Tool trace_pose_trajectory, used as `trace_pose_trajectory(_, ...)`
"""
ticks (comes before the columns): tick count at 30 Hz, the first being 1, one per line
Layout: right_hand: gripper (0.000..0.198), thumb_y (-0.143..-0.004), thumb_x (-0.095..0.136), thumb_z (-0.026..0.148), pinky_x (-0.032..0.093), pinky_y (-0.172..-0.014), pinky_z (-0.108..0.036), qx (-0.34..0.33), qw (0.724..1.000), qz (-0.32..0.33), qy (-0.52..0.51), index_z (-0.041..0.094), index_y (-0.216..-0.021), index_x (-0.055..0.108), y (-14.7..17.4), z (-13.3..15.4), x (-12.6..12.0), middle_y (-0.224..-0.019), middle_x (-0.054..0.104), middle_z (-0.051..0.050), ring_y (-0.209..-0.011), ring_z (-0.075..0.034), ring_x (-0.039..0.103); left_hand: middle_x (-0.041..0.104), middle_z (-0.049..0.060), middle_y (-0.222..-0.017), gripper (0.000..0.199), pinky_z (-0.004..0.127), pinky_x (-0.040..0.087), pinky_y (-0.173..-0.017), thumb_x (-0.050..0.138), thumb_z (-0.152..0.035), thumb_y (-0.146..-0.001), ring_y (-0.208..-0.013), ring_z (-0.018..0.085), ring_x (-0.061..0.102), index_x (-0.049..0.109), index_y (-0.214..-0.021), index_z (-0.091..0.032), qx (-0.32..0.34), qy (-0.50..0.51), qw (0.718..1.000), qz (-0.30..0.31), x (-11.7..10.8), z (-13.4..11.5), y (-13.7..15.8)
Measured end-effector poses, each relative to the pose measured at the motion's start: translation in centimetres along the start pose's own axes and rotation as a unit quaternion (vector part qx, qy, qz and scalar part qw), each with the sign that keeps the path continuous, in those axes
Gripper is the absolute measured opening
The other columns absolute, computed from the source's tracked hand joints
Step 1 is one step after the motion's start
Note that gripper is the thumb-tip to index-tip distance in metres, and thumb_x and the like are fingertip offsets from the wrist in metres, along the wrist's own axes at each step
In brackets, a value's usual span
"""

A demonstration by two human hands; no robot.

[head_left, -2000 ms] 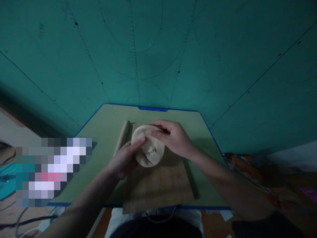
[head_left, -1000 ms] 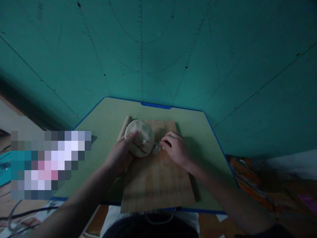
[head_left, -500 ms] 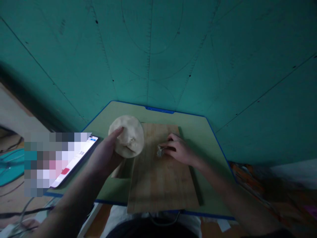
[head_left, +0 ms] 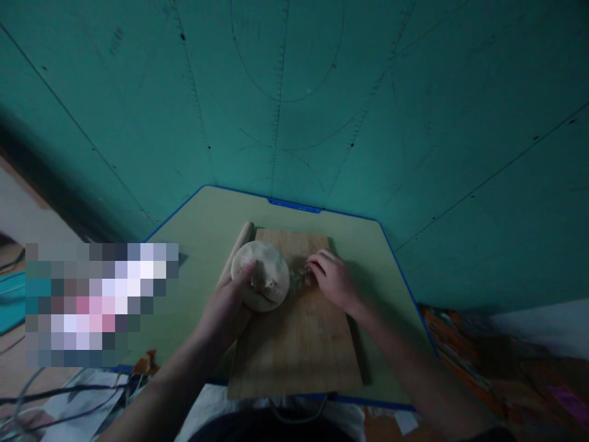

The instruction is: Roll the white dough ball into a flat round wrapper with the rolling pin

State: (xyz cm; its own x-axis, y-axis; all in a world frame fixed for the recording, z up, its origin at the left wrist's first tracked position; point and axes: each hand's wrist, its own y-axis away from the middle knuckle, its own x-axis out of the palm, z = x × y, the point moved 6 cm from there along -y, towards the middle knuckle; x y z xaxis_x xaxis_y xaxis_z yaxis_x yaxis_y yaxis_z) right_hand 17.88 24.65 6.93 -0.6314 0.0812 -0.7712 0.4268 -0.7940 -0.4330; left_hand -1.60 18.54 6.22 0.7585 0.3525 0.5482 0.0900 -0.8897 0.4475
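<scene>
My left hand (head_left: 234,307) grips a pale, round, flat piece of dough (head_left: 271,267), thumb on top and fingers underneath. A small hollow with a dark slit shows near the dough's middle. It is held over the left part of a wooden cutting board (head_left: 294,350). Some small whitish crumbly bits (head_left: 301,279) lie on the board between the dough and my right hand (head_left: 332,276). The fingertips of that hand are pinched together at the edge of these bits; what is between them is too small to make out. Alongside the board's left edge, partly hidden, rests a rolling pin (head_left: 243,236).
Under the board is a pale table (head_left: 184,245) with a blue rim, set against a green wall (head_left: 294,123). A blurred-out bright area (head_left: 110,301) covers the table's left side. Cables (head_left: 59,390) run at the lower left.
My left hand has brought the dough right and toward me, over the board, uncovering the rolling pin. The clump at my right fingertips now appears as loose bits spread on the board.
</scene>
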Motion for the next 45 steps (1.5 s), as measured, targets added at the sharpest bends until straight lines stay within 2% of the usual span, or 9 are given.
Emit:
trace_pose_trajectory(3,0.018,-0.094,0.054,0.012,0.051,-0.077,-0.031,0.027,0.999,0.008,-0.025,0.021,-0.095,0.069,0.2,-0.8,-0.4,-0.091,0.067,-0.004,-0.087,-0.018,0.065,0.077,0.01,-0.095,0.041,0.032,0.061,-0.087,0.068,-0.021,-0.087,-0.098,0.026,0.074,0.061,-0.127,-0.014,-0.007,-0.002,1.0,-0.002,-0.3,0.3,-0.2)
trace_pose_trajectory(8,0.026,-0.093,0.055,0.012,0.052,-0.079,-0.032,0.007,0.996,0.088,-0.027,0.023,-0.11,0.07,0.5,0.7,0.1,-0.098,0.065,-0.005,-0.091,-0.019,0.064,0.077,0.013,-0.103,0.049,0.034,0.059,-0.093,0.071,-0.023,-0.085,-0.104,0.028,0.072,0.061,-0.132,-0.014,-0.007,0.009,1.0,0.019,-0.2,0.3,-0.4)
trace_pose_trajectory(13,0.015,-0.091,0.062,0.012,0.051,-0.079,-0.031,-0.017,0.989,0.146,-0.001,0.02,-0.094,0.073,0.2,2.9,0.6,-0.097,0.06,-0.005,-0.092,-0.019,0.062,0.076,0.013,-0.107,0.039,0.034,0.061,-0.089,0.058,-0.025,-0.094,-0.104,0.027,0.072,0.062,-0.131,-0.013,-0.04,0.009,0.999,-0.008,-0.4,0.3,0.0)
trace_pose_trajectory(17,0.013,-0.092,0.064,0.014,0.049,-0.08,-0.031,-0.036,0.986,0.163,0.02,0.021,-0.09,0.074,-0.1,3.2,0.9,-0.097,0.059,-0.005,-0.092,-0.018,0.06,0.074,0.013,-0.114,0.037,0.03,0.061,-0.087,0.058,-0.021,-0.094,-0.107,0.025,0.071,0.062,-0.13,-0.014,-0.015,0.008,1.0,-0.017,-0.7,0.1,0.0)
trace_pose_trajectory(26,0.015,-0.094,0.062,0.016,0.047,-0.077,-0.031,-0.089,0.989,0.114,0.042,0.021,-0.085,0.072,0.1,3.2,1.0,-0.089,0.063,-0.004,-0.088,-0.018,0.059,0.072,0.014,-0.12,0.041,0.034,0.059,-0.094,0.058,-0.023,-0.095,-0.108,0.024,0.071,0.057,-0.135,-0.014,-0.012,0.004,1.0,-0.009,-1.1,0.3,-0.3)
trace_pose_trajectory(31,0.019,-0.097,0.056,0.013,0.049,-0.073,-0.03,-0.022,0.999,0.04,0.03,0.021,-0.09,0.073,0.4,1.8,0.2,-0.085,0.064,-0.003,-0.082,-0.017,0.062,0.075,0.014,-0.107,0.039,0.032,0.062,-0.083,0.057,-0.021,-0.095,-0.091,0.023,0.074,0.059,-0.133,-0.011,-0.015,-0.001,1.0,-0.018,-1.2,0.2,-0.2)
trace_pose_trajectory(36,0.024,-0.098,0.053,0.011,0.051,-0.075,-0.029,-0.009,0.997,0.073,-0.006,0.021,-0.108,0.072,0.8,2.4,0.3,-0.094,0.068,-0.005,-0.087,-0.018,0.065,0.073,0.016,-0.116,0.043,0.032,0.061,-0.085,0.058,-0.023,-0.095,-0.102,0.026,0.072,0.056,-0.136,-0.012,-0.018,-0.015,1.0,-0.006,-0.7,0.2,0.1)
trace_pose_trajectory(41,0.014,-0.096,0.06,0.019,0.05,-0.07,-0.03,-0.014,0.997,0.074,-0.003,0.021,-0.091,0.073,0.8,3.4,0.3,-0.088,0.066,-0.004,-0.08,-0.018,0.064,0.074,0.013,-0.113,0.044,0.035,0.06,-0.091,0.06,-0.023,-0.093,-0.107,0.027,0.071,0.057,-0.137,-0.017,-0.028,0.001,0.999,-0.018,-0.8,0.2,0.2)
trace_pose_trajectory(45,0.011,-0.097,0.06,0.023,0.049,-0.066,-0.028,0.023,0.995,-0.024,-0.091,0.022,-0.092,0.07,0.3,4.2,-1.7,-0.08,0.067,-0.002,-0.073,-0.016,0.063,0.075,0.013,-0.105,0.038,0.033,0.062,-0.086,0.056,-0.022,-0.095,-0.099,0.026,0.074,0.06,-0.132,-0.014,-0.054,0.005,0.998,-0.012,-0.7,0.6,0.1)
